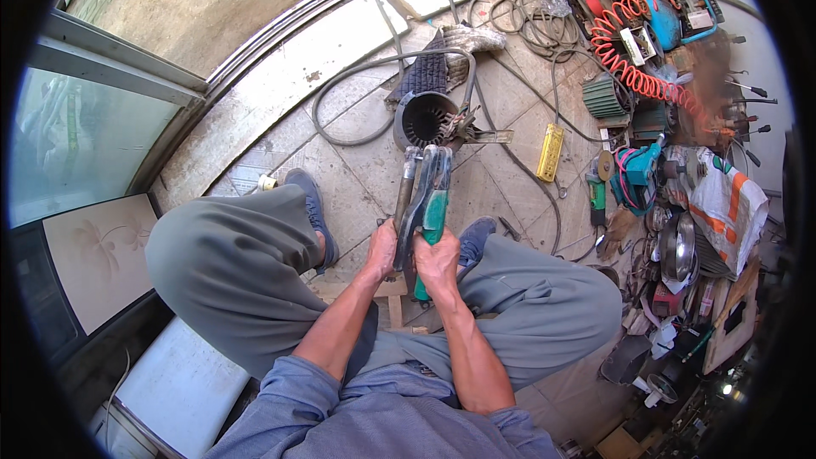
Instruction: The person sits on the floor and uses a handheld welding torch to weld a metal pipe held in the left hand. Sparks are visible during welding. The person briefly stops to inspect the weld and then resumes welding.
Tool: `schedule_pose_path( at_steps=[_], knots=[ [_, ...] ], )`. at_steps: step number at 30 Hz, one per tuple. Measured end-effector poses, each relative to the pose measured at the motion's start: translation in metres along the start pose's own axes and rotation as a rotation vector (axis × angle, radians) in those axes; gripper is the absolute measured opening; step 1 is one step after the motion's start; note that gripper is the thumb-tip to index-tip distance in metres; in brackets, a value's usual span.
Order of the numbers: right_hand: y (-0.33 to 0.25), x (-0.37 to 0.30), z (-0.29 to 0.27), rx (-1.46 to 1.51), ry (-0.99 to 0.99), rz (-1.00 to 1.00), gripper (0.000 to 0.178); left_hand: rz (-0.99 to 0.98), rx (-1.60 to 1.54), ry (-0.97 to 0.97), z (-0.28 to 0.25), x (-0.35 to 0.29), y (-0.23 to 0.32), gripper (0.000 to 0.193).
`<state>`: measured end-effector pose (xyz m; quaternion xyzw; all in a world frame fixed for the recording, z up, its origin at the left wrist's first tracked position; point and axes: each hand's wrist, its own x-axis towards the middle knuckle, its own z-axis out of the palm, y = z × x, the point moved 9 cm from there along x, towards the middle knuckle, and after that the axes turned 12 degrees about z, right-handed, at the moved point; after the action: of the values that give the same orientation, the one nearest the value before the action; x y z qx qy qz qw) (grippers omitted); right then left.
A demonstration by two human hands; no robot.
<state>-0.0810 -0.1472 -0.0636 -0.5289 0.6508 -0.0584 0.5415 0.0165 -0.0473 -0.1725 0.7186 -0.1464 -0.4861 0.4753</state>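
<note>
Between my knees I hold a long tool with a green grip and dark metal bars [435, 208], pointing away from me. My right hand [436, 262] is wrapped round its green part. Closed on its left side, my left hand [383, 248] grips at the lower end of a brownish metal rod [405, 191]. Whether rod and tool are one piece, I cannot tell. Just beyond the tool's far end, a grey motor stator [422, 121] lies on the floor, its slotted bore facing me. Frayed strands [461, 127] stick out at its right side.
Behind the stator are a dark quilted cloth [423, 68] and a looping cable [319, 110]. To the right lie a yellow power strip [550, 153], a green angle grinder [597, 194], a teal power tool [637, 177] and a coiled orange hose [605, 38]. A glass door [89, 132] stands left.
</note>
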Motion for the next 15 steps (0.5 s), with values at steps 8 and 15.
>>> schedule_pose_path(
  at_steps=[8, 15],
  knots=[
    [0.003, 0.002, 0.001, 0.028, -0.008, -0.004, 0.022, 0.018, 0.031, -0.017, 0.001, -0.001, 0.006, 0.029],
    [0.006, 0.003, 0.001, 0.034, -0.013, 0.036, 0.02, 0.039, 0.052, 0.0, -0.001, -0.002, 0.015, 0.029]
  ],
)
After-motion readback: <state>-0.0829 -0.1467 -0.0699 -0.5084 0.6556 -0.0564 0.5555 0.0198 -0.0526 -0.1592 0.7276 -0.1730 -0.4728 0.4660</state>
